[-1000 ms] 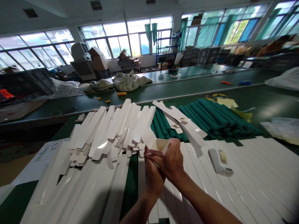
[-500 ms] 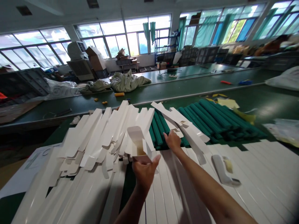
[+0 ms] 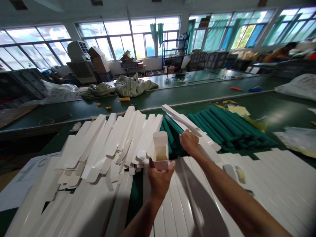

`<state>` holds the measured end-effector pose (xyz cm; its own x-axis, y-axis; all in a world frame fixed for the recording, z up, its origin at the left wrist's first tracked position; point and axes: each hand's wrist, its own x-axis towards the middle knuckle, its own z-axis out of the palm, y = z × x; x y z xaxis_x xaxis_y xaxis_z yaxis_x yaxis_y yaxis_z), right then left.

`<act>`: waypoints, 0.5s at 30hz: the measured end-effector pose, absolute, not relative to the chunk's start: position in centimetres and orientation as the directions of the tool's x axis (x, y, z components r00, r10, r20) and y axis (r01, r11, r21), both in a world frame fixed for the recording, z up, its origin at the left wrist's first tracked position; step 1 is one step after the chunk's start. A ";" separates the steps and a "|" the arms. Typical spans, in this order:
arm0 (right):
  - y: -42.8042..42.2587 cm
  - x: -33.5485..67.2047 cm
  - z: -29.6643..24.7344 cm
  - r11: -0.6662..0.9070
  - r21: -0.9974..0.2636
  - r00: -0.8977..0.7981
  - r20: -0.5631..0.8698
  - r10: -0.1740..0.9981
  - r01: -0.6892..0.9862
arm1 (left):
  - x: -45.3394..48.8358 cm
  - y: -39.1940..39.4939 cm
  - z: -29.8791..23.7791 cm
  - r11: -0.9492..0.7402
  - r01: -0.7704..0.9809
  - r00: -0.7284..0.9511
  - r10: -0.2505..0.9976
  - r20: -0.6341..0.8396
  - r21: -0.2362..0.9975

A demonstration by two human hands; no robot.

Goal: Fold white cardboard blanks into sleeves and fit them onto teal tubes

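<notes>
My left hand (image 3: 160, 181) is closed around the near end of a long white carton (image 3: 161, 154). Its open mouth faces me, with the end flap standing up. Just to the right, the fingers of my right hand (image 3: 189, 142) are closed on the near end of a long green ribbed bundle (image 3: 174, 125). That end is tilted up off the other green bundles (image 3: 222, 126), which lie side by side behind and to the right. A narrow white carton (image 3: 181, 119) lies across the pile beyond my right hand.
Flattened white cartons (image 3: 118, 138) with loose flaps are heaped on the left. Closed white cartons (image 3: 278, 177) lie in rows at the right, with a tape dispenser (image 3: 234, 174) on them. A printed sheet (image 3: 29, 177) is at far left. A person (image 3: 281, 52) is in the far right background.
My left hand has moved right with the carton, whose mouth now faces me more squarely. My right hand has shifted slightly right and up, and the green bundle's near end has risen.
</notes>
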<state>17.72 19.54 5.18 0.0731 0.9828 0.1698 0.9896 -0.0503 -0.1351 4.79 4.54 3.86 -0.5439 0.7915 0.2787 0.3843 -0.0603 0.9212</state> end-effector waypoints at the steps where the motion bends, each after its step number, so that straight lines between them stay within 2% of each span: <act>1: 19.2 18.7 6.5 -0.041 -0.118 0.062 0.185 0.981 0.992 | 4.7 4.5 3.9 -0.063 0.371 -0.535 0.801 0.269 0.926; 4: 18.1 22.2 10.7 0.014 -0.028 -0.007 0.257 0.967 1.000 | 4.8 4.5 3.9 -0.086 0.347 -0.485 0.836 0.257 0.934; 8: 17.3 26.0 15.8 0.074 0.071 -0.098 0.452 0.887 0.995 | 5.2 4.5 4.0 -0.126 0.373 -0.424 0.858 0.290 0.919; 13: 15.8 28.3 24.7 0.079 0.017 -0.073 0.594 0.801 0.997 | 5.8 5.1 4.5 -0.121 0.426 -0.433 0.843 0.320 0.896; 15: 14.6 29.3 29.0 0.156 -0.145 -0.013 0.691 0.723 0.977 | 6.0 5.3 4.6 -0.130 0.452 -0.434 0.832 0.345 0.883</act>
